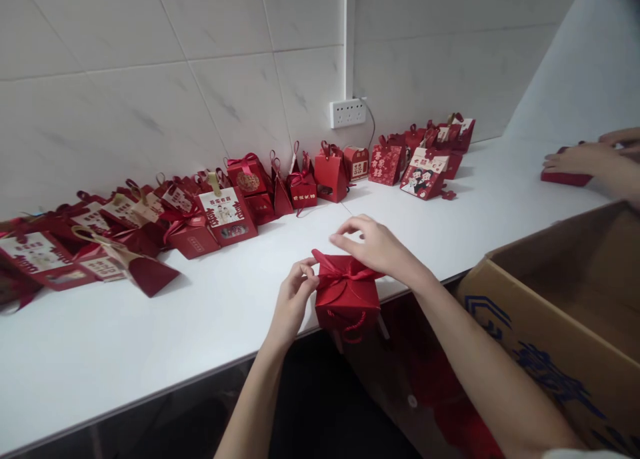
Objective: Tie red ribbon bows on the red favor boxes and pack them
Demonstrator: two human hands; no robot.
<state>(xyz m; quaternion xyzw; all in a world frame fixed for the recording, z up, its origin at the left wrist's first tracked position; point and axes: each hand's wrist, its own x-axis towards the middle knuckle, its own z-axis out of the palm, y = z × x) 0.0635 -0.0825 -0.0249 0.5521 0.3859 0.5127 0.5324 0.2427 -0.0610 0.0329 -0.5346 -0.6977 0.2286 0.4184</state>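
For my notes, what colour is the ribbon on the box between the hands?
The ribbon is red, like the box; head view shows it best.

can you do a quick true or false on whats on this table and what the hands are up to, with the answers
1. The left hand touches the ribbon on the red box. True.
2. The cardboard box is to the right of the red box. True.
3. The right hand is inside the cardboard box. False: it is raised close to the red box.
4. Gift boxes are grouped along the wall. True.
5. Those gift boxes all carry the same print. False: their prints differ.
6. Nobody else's hands show. False: another person's hands are on a red item at the far right.
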